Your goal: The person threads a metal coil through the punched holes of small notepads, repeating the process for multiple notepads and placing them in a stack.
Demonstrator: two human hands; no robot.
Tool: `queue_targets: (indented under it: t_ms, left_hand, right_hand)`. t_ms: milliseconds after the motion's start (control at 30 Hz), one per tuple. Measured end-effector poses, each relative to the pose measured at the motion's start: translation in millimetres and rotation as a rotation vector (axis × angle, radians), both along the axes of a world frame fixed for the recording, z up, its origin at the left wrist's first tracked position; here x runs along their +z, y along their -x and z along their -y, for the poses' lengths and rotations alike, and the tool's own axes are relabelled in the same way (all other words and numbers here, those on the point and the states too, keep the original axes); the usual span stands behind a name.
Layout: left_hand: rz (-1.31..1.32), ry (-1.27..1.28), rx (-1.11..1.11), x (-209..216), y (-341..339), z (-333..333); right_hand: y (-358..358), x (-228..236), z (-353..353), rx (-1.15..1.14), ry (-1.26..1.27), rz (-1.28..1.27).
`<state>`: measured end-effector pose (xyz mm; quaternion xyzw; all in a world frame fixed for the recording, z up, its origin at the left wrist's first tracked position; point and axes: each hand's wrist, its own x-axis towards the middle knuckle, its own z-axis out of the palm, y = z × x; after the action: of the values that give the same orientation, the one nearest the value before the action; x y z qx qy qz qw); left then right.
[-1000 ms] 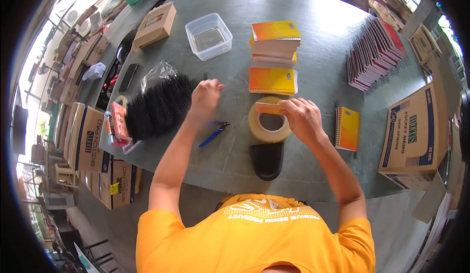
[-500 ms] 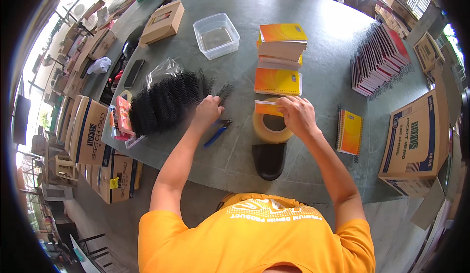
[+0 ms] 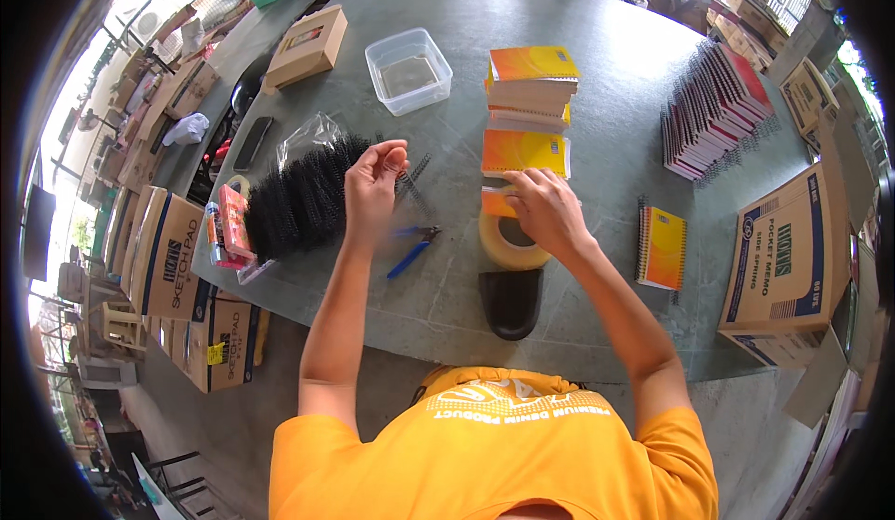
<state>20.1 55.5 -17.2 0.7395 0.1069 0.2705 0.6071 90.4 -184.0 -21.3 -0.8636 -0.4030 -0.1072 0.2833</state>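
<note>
My right hand grips an orange notebook over the tape roll; left hand curled near black coils, fingers' contents indeterminable.

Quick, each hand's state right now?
Left hand: fingers curled near the black coils; whether it holds one cannot be told.
Right hand: closed, holding an orange notebook.

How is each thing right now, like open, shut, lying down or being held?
Left hand: raised, fingers curled; I can't tell if it's holding anything
Right hand: gripping
Held notebook: pinched in that hand
Tape roll: lying flat
Coils: heaped
Cutters: lying down, handles spread
Tub: upright, lidless
Yellow notebooks: piled up
Lone notebook: closed, lying flat
Red notebooks: closed, bunched together
Carton: flaps open
</note>
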Motion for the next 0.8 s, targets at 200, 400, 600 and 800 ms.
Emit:
queue_targets:
  t_ms: [200,400,600,800]
  left_hand:
    - [-0.535,0.08,-0.42,-14.0,9.7,71.3]
    - [-0.343,-0.232,-0.205,-21.9,8.5,63.5]
    - [-0.229,-0.189,-0.284,-28.9,13.6,67.2]
    - [-0.254,-0.138,-0.228,-13.5,21.3,69.4]
  right_hand:
    - [-8.2,-16.0,-4.5,0.001,-0.119,-0.096]
    - [-3.2,-9.1,-2.3,0.025,-0.145,0.012]
    - [-5.5,-10.4,-4.2,0.021,-0.051,-0.061]
    - [-3.3,-7.8,0.8,0.02,0.004,-0.157]
